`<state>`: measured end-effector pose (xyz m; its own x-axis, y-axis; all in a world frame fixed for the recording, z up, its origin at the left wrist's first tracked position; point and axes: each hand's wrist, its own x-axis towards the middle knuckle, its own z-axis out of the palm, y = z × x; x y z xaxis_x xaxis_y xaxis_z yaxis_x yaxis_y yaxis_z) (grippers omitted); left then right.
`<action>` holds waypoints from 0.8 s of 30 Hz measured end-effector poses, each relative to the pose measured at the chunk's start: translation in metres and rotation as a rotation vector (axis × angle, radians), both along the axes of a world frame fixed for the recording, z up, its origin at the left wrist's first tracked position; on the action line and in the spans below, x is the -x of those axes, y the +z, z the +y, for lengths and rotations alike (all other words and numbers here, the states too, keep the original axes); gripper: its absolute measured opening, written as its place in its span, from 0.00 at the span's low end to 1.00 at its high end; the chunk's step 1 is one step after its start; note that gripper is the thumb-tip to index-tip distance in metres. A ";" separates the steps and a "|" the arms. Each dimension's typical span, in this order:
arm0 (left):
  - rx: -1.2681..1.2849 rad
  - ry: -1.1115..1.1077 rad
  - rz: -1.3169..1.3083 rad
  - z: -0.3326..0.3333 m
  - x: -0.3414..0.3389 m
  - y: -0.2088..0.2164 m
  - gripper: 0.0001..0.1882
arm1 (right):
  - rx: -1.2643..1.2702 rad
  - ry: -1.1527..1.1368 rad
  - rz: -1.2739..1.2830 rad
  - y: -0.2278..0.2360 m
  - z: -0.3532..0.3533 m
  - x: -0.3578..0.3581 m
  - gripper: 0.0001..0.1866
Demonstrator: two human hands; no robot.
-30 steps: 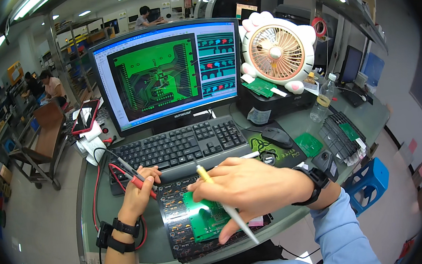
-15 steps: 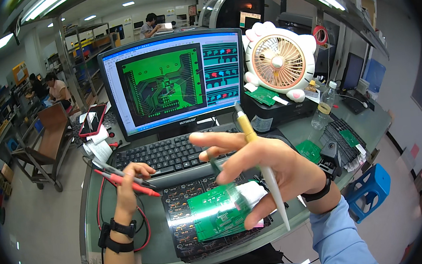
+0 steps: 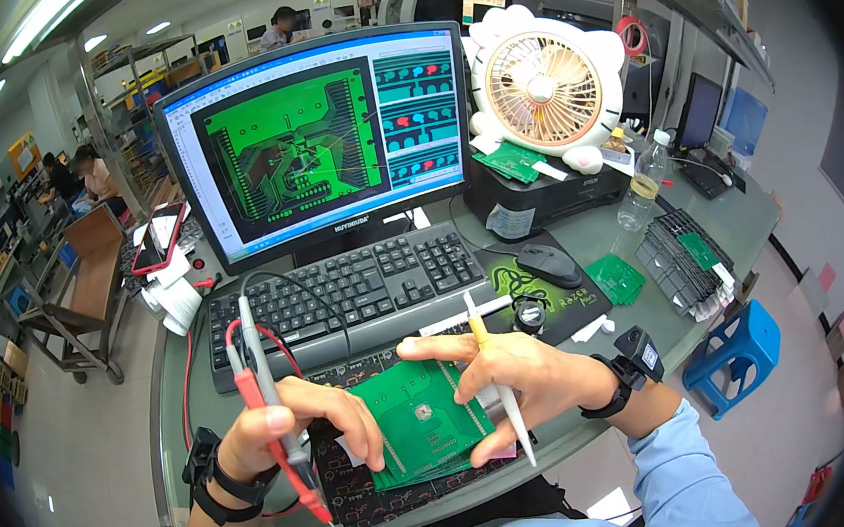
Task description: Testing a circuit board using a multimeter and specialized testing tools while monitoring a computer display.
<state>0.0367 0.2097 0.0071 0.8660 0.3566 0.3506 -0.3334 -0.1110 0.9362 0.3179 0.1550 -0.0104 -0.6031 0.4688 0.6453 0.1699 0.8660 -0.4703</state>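
Note:
A stack of green circuit boards [image 3: 426,446] lies in front of me on black panels with orange markings [image 3: 347,506]. My left hand [image 3: 320,418] holds two test probes, one red [image 3: 279,447] and one grey [image 3: 257,353], pointing down toward me. Its fingertips rest on the left edge of the top board. My right hand [image 3: 543,378] grips a yellow-and-white pen-shaped tool [image 3: 501,387], its white tapered end pointing down toward me. The thumb and fingers of that hand also touch the right side of the boards.
Beyond the boards are a keyboard [image 3: 345,295], a monitor [image 3: 292,154] with a green board layout, and a mouse [image 3: 549,265]. A lit white fan [image 3: 546,92] stands on a black printer [image 3: 537,203]. A bottle [image 3: 642,184] and a black rack [image 3: 685,261] sit at right; a blue stool [image 3: 737,361] is beside the table.
My right hand has come down from above the boards to their right side, still with the pen-shaped tool. My left hand has moved onto their left edge with the probes. The view has shifted.

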 end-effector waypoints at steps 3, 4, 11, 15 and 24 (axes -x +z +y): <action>-0.102 -0.012 0.004 0.001 -0.001 -0.004 0.34 | 0.078 0.037 -0.075 0.000 -0.003 -0.007 0.28; -0.119 0.008 -0.011 -0.001 -0.002 -0.005 0.34 | 0.132 0.048 -0.073 -0.003 -0.004 -0.007 0.28; -0.172 0.007 -0.054 -0.006 -0.007 -0.004 0.32 | 0.098 0.064 -0.064 -0.006 -0.003 -0.008 0.27; -0.187 0.028 -0.045 -0.009 -0.005 -0.003 0.32 | 0.093 0.066 -0.059 -0.005 -0.003 -0.007 0.27; -0.151 -0.115 -0.022 -0.003 -0.003 -0.007 0.32 | 0.086 0.057 -0.049 -0.006 -0.004 -0.007 0.27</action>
<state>0.0395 0.2062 0.0005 0.8894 0.1977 0.4121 -0.3722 -0.2101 0.9041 0.3252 0.1508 -0.0159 -0.6604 0.4847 0.5736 0.1457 0.8320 -0.5353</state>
